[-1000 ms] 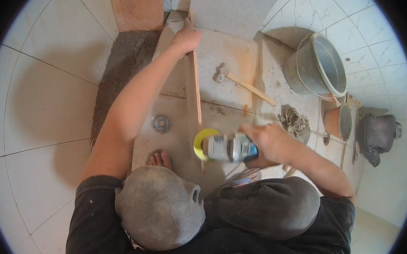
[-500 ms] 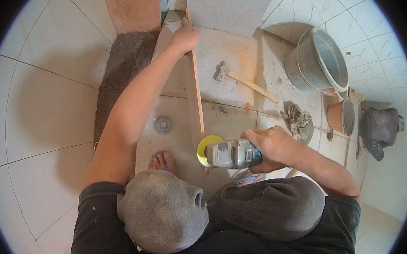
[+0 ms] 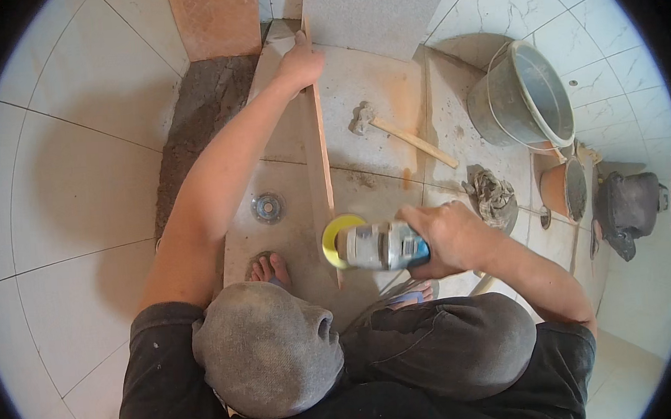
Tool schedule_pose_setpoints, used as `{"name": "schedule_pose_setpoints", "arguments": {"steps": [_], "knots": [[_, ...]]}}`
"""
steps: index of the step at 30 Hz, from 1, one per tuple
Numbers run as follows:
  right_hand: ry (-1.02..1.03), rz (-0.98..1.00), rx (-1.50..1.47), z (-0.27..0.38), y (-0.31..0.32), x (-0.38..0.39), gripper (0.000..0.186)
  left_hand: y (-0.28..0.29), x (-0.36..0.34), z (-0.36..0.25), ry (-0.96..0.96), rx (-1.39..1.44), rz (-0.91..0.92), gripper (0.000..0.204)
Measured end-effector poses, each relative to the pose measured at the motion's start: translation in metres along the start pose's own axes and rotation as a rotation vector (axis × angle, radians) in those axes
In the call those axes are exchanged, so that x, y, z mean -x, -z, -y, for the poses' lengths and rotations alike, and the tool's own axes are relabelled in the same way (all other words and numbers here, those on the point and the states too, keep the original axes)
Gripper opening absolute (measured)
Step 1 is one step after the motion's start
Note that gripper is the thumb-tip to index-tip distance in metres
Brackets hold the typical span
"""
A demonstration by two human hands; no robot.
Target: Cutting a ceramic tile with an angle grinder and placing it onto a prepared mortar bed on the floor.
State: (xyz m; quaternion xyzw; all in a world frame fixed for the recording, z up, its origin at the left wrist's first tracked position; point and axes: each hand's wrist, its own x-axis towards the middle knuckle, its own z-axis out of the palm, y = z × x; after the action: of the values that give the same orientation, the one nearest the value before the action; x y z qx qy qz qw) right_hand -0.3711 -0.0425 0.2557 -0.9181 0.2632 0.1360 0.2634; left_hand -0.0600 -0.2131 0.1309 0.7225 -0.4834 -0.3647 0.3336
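Note:
A long narrow tile strip (image 3: 318, 145) stands on edge on the tiled floor, running from the far wall toward me. My left hand (image 3: 300, 64) is closed over its far end. An angle grinder (image 3: 384, 246) with a yellow disc is gripped in my right hand (image 3: 448, 237). Its disc (image 3: 342, 238) is at the near end of the strip; whether it touches, I cannot tell. A round metal floor drain (image 3: 268, 207) lies to the left of the strip, just beyond my bare foot (image 3: 269, 267).
A hammer (image 3: 412, 139) lies right of the strip. Beyond it stand a large grey bucket (image 3: 519, 98), a smaller orange-brown bucket (image 3: 562, 189), a crumpled dirty cloth (image 3: 495, 198) and a dark bag (image 3: 631, 205). Grey mortar (image 3: 205, 110) fills the far left floor edge. A large grey tile (image 3: 377, 11) leans at the back.
My left hand and the strip's far end have shifted slightly in the picture. The grinder has stayed at the near end, with only a small shift of its body.

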Motion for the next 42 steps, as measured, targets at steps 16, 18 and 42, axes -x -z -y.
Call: {"name": "schedule_pose_setpoints", "arguments": {"steps": [16,18,42], "knots": [[0.080,0.081,0.061,-0.002,-0.001,-0.002,0.065,0.003,0.006,-0.004,-0.012,-0.105,-0.028,0.077],[0.017,0.062,0.043,-0.006,0.006,-0.011,0.066,0.005,0.005,-0.005,0.007,-0.028,0.005,0.078],[0.084,0.115,0.093,-0.003,-0.002,-0.001,0.068,-0.003,0.001,-0.002,-0.069,-0.056,-0.017,0.078]]}}
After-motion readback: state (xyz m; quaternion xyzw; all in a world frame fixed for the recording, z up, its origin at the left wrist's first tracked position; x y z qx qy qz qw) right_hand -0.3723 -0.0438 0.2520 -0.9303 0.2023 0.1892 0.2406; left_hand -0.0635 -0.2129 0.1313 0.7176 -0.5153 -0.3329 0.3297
